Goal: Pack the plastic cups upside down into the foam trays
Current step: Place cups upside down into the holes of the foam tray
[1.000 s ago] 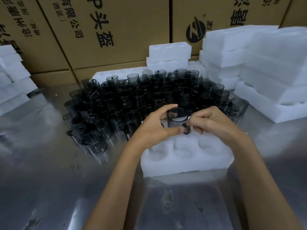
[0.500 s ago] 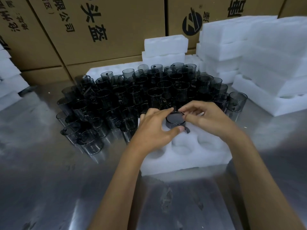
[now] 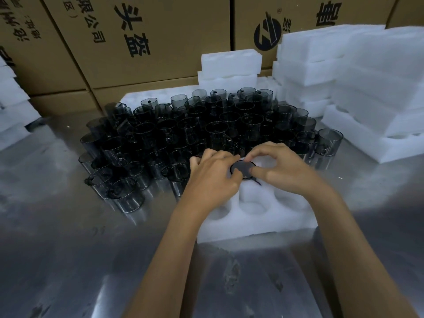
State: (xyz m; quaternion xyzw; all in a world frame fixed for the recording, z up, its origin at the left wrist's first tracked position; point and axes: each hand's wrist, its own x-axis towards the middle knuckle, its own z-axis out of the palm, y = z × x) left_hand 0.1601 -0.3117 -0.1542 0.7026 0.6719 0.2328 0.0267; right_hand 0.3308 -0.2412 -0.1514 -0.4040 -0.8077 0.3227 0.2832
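Note:
A white foam tray with round holes lies on the steel table in front of me. One smoky-grey plastic cup sits upside down in a far-row hole, sunk nearly to its flat base, with its handle pointing toward me. My left hand and my right hand both rest their fingers on that cup's base and rim. The near-row holes that show between my arms hold nothing. A dense crowd of upright grey cups stands just behind the tray.
Stacks of white foam trays rise at the right, two more stand behind the cups, and others sit at the left edge. Brown cardboard boxes wall off the back. Bare steel table spreads toward me.
The cup has gone from held above the tray to pushed down into a far-row hole. Both hands lowered with it and now press on its base.

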